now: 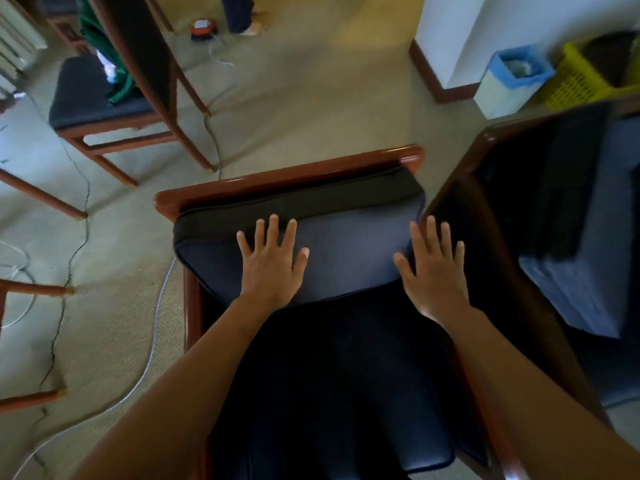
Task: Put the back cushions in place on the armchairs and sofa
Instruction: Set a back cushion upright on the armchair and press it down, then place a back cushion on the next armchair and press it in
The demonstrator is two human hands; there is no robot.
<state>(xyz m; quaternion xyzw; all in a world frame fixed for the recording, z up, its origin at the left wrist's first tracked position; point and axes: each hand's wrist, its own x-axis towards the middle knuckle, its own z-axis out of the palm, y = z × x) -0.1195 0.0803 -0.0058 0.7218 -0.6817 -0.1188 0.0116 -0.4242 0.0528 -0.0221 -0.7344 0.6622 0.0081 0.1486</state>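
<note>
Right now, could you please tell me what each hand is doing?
Left hand: open, fingers spread, palm flat on the back cushion, holding nothing.
Right hand: open, fingers spread, at the cushion's right edge, holding nothing.

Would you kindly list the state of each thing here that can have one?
Back cushion: leaning against the armchair's wooden back rail.
Left hand: open, flat on the cushion.
Right hand: open, at the cushion's right edge.
Bin: open, lined with a blue bag.
</note>
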